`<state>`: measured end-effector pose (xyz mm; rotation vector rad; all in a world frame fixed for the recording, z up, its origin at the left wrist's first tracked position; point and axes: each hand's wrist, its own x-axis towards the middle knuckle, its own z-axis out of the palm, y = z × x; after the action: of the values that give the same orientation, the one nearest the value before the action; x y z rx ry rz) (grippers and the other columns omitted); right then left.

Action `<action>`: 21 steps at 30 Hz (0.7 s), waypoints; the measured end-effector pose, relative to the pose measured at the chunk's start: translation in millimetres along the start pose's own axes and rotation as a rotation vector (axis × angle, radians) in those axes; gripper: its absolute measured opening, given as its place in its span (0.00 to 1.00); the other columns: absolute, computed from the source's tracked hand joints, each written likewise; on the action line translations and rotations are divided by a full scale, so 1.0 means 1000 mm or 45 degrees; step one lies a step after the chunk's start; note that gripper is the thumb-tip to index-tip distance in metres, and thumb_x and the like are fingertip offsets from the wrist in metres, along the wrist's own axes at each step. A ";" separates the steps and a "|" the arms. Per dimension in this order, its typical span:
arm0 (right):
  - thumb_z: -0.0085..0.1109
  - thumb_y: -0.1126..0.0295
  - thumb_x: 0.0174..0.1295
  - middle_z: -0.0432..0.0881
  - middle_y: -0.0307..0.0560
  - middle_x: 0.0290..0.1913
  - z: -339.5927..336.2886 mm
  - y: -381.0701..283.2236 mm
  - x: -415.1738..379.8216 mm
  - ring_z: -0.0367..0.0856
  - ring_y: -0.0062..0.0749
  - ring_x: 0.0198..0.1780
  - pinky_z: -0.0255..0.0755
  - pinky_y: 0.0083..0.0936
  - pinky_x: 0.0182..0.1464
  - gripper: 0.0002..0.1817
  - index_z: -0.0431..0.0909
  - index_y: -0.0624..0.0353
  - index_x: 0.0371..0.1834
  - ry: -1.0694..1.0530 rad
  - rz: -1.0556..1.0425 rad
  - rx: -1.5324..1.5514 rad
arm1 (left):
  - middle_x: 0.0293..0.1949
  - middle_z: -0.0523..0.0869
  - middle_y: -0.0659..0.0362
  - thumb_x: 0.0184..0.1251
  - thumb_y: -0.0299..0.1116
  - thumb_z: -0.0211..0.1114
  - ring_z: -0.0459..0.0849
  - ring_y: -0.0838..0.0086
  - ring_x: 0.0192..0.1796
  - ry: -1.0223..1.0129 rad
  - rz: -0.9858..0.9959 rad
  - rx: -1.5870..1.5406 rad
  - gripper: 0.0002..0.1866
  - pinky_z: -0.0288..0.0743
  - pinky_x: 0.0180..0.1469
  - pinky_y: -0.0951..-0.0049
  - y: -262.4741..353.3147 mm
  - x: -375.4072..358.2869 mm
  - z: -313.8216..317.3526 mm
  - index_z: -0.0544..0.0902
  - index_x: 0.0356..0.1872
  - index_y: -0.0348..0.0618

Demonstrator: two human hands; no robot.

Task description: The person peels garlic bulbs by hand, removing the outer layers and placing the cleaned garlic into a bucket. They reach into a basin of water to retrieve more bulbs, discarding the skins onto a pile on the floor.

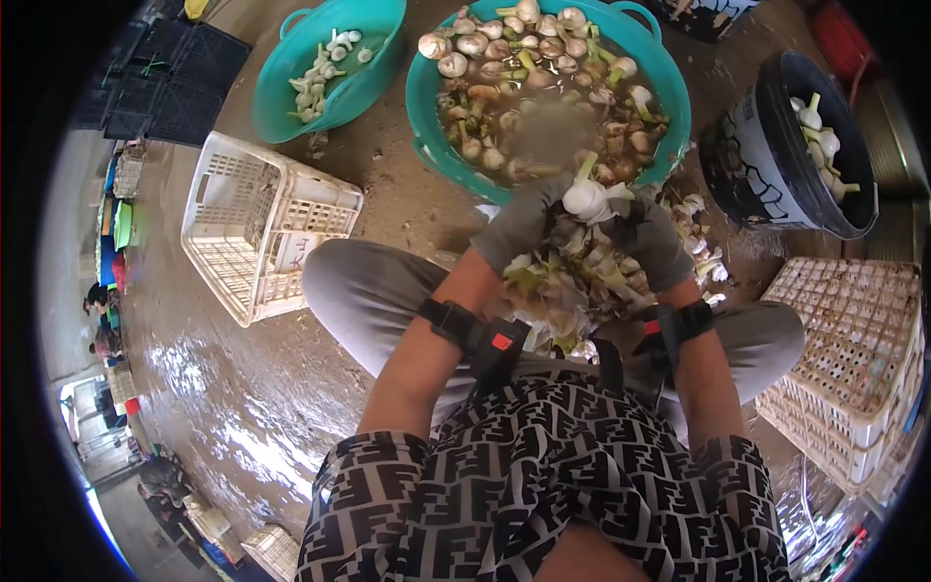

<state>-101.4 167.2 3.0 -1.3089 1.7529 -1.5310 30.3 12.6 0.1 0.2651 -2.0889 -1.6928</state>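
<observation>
A white garlic bulb (pixel 585 200) with a short green stem is held between my two grey-gloved hands, just over the near rim of a big teal tub (pixel 684 126). My left hand (pixel 524 225) closes on the bulb from the left. From the right, the fingers of my right hand (pixel 648 235) are closed at its loose, papery skin. Below both hands lies a heap of garlic peelings (pixel 592 281). Brown water fills the tub, with many unpeeled garlic bulbs (pixel 572 48) floating in it.
A smaller teal basin (pixel 267 107) with white bulbs stands at the upper left. White plastic crates flank me, one left (pixel 238 238) and a stack right (pixel 844 339). A black bucket (pixel 766 155) holds more bulbs. The floor (pixel 252 388) is wet; several people are far left.
</observation>
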 end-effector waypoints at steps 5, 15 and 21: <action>0.63 0.70 0.54 0.82 0.41 0.34 0.013 -0.001 0.011 0.78 0.22 0.32 0.72 0.21 0.37 0.12 0.78 0.63 0.39 0.298 0.358 0.466 | 0.30 0.83 0.59 0.57 0.43 0.65 0.79 0.80 0.32 0.394 -0.411 0.539 0.17 0.73 0.36 0.75 0.021 0.009 -0.001 0.81 0.40 0.41; 0.60 0.71 0.55 0.81 0.47 0.33 0.006 0.012 0.005 0.78 0.28 0.32 0.73 0.25 0.36 0.14 0.75 0.68 0.41 0.126 0.386 0.178 | 0.24 0.81 0.61 0.58 0.31 0.65 0.75 0.83 0.26 0.487 -0.455 0.073 0.08 0.70 0.30 0.80 -0.007 0.003 0.023 0.81 0.33 0.35; 0.55 0.64 0.57 0.78 0.48 0.32 -0.045 0.054 -0.011 0.78 0.32 0.33 0.73 0.25 0.34 0.14 0.74 0.62 0.41 -0.131 0.520 0.118 | 0.26 0.82 0.61 0.63 0.27 0.59 0.80 0.79 0.31 0.361 -0.065 -0.178 0.06 0.75 0.33 0.79 0.010 0.004 0.000 0.80 0.29 0.35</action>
<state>-152.6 194.5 -37.5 -0.8979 1.7303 -1.2733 27.8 12.7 10.3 0.4876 -1.7650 -1.7096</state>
